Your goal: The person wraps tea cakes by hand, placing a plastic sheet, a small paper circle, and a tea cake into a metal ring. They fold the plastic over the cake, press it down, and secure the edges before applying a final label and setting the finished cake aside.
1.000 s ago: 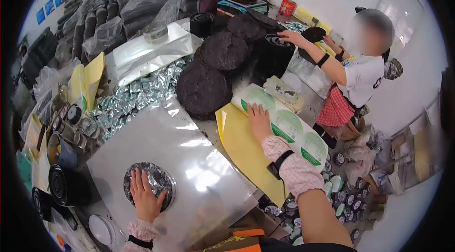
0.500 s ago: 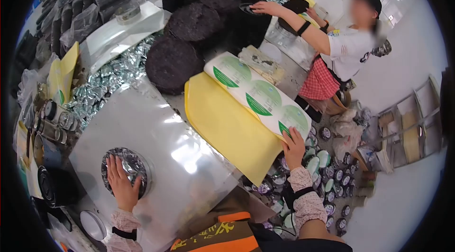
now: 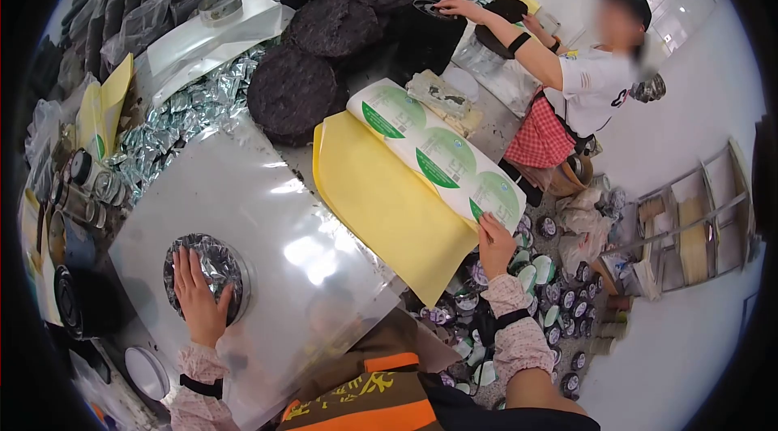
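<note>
My left hand [image 3: 201,300] lies flat, fingers stretched out, on a round clear container [image 3: 245,285] with crumpled silver foil [image 3: 212,262] at its top. The container stands on a clear plastic sheet [image 3: 267,224]. At the right, my right hand [image 3: 494,251] pinches the near corner of a label sheet [image 3: 442,157]. Round green-and-white labels show on this curled sheet, and its yellow backing [image 3: 389,212] spreads below. The right thumb is partly hidden.
Dark round cakes [image 3: 296,94] and silver foil packets [image 3: 182,119] lie beyond the plastic. Black canisters [image 3: 77,301] and glass jars [image 3: 101,184] stand left. Many lidded jars [image 3: 551,293] cover the floor at right. A co-worker [image 3: 596,78] reaches toward a dark stack.
The view has shifted slightly, so most things sit a little differently in it. My left hand stays on the foil and my right hand stays at the label sheet's corner.
</note>
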